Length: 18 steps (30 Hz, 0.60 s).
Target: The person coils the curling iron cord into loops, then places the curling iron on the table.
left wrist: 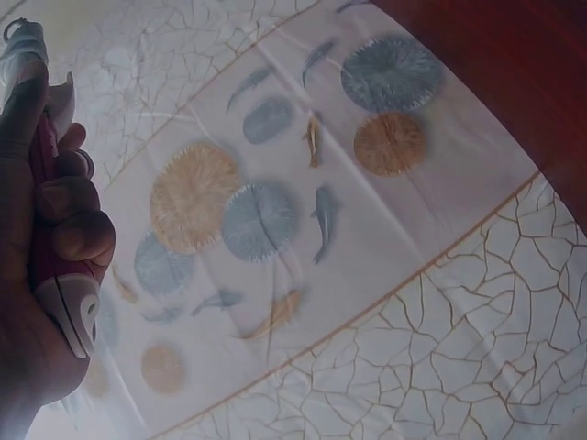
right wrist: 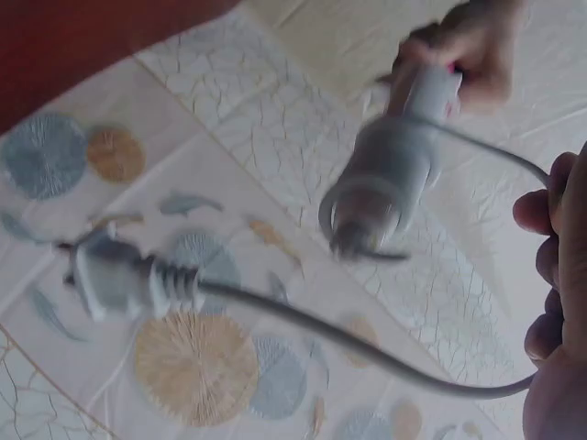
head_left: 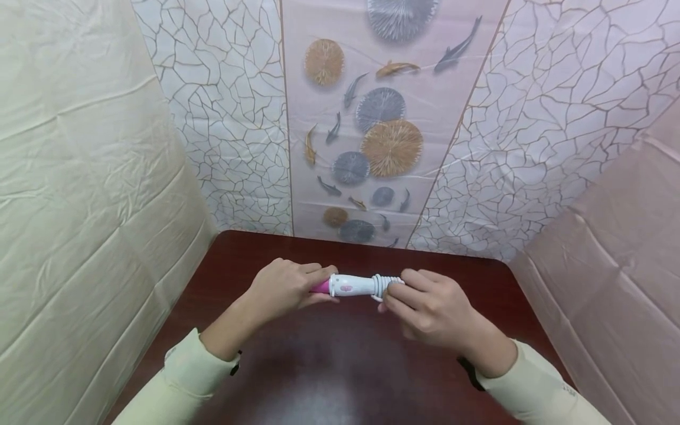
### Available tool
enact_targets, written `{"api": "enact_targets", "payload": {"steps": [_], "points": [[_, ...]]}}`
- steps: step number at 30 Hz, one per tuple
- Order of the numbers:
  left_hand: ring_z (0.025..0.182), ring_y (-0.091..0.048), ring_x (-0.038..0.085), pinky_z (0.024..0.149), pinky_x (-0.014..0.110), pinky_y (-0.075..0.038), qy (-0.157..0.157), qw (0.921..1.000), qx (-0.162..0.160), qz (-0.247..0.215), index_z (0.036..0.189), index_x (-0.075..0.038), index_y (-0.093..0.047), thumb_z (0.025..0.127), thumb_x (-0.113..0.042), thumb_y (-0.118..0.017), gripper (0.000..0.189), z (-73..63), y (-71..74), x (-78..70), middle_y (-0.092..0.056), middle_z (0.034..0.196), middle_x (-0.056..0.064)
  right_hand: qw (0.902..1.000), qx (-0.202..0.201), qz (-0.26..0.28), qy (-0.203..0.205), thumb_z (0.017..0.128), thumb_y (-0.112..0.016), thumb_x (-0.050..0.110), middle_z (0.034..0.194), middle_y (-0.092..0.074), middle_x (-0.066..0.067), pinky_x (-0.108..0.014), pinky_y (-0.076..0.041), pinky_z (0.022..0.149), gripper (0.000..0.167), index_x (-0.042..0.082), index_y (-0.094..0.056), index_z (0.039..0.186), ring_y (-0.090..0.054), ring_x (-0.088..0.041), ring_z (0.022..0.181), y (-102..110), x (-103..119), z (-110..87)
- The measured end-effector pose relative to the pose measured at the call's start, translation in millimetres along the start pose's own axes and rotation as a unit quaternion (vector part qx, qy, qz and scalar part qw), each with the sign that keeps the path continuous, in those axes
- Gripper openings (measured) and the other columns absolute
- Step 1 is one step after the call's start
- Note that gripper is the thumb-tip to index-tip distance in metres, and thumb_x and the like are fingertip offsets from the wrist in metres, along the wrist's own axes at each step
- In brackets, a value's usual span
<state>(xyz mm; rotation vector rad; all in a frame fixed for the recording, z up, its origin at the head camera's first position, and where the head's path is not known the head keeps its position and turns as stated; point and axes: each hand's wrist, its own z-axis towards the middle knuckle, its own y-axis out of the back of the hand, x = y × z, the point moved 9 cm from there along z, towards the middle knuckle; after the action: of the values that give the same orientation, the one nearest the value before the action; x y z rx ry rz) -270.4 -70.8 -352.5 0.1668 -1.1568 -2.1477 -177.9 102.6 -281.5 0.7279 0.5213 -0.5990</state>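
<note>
A pink and white hair styling iron (head_left: 355, 286) is held level above the table in the head view. My left hand (head_left: 287, 286) grips its pink part, with the fingers wrapped round it in the left wrist view. White cord coils (head_left: 380, 285) circle the handle's right end. My right hand (head_left: 432, 307) is at that end, holding the power cord (right wrist: 348, 344) with curled fingers. In the right wrist view the plug (right wrist: 115, 280) dangles at the cord's free end, apart from the iron. That view is blurred, and part of the cord is hidden in the hand.
A dark red-brown table (head_left: 319, 366) lies under both hands. Behind it hangs a patterned cloth (head_left: 393, 147) with fish and round motifs. Plain creased cloth walls (head_left: 95, 206) stand at the left and right sides.
</note>
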Motion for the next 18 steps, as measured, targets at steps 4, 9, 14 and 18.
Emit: {"api": "enact_targets", "payload": {"steps": [4, 9, 14, 18], "points": [[0.054, -0.043, 0.007, 0.049, 0.024, -0.041, -0.013, 0.9999, -0.003, 0.001, 0.123, -0.022, -0.077, 0.091, -0.055, -0.088, 0.046, 1.3, 2.3, -4.0, -0.069, 0.081, -0.011, 0.9999, 0.014, 0.002, -0.009, 0.106, -0.063, 0.009, 0.080, -0.064, -0.003, -0.028, -0.043, 0.054, 0.025, 0.003, -0.072, 0.085, -0.047, -0.020, 0.066, -4, -18, -0.2], [0.055, -0.042, 0.006, 0.049, 0.023, -0.041, -0.030, 0.9995, -0.011, -0.006, 0.122, -0.022, -0.076, 0.091, -0.057, -0.087, 0.048, 1.2, 5.8, -11.9, -0.068, 0.080, -0.011, 0.9989, 0.041, 0.011, -0.022, 0.107, -0.063, 0.009, 0.087, -0.068, -0.005, -0.031, -0.048, 0.056, 0.020, 0.003, -0.077, 0.094, -0.051, -0.022, 0.070, -11, -34, -7.3], [0.054, -0.041, 0.005, 0.049, 0.023, -0.039, -0.047, 0.9987, -0.013, -0.016, 0.123, -0.021, -0.076, 0.091, -0.059, -0.086, 0.050, 0.3, 10.7, -20.8, -0.068, 0.080, -0.012, 0.9979, 0.038, 0.038, -0.036, 0.112, -0.063, 0.014, 0.085, -0.065, -0.005, -0.031, -0.049, 0.053, 0.024, 0.005, -0.078, 0.095, -0.052, -0.020, 0.069, -14, -44, -8.3], [0.055, -0.042, 0.004, 0.049, 0.021, -0.039, -0.060, 0.9978, -0.016, -0.023, 0.122, -0.021, -0.076, 0.089, -0.059, -0.089, 0.052, -1.7, 15.1, -25.8, -0.070, 0.081, -0.013, 0.9962, 0.034, 0.067, -0.045, 0.112, -0.062, 0.012, 0.084, -0.063, -0.005, -0.029, -0.049, 0.052, 0.025, 0.003, -0.077, 0.094, -0.052, -0.018, 0.069, -16, -51, -8.3]]}}
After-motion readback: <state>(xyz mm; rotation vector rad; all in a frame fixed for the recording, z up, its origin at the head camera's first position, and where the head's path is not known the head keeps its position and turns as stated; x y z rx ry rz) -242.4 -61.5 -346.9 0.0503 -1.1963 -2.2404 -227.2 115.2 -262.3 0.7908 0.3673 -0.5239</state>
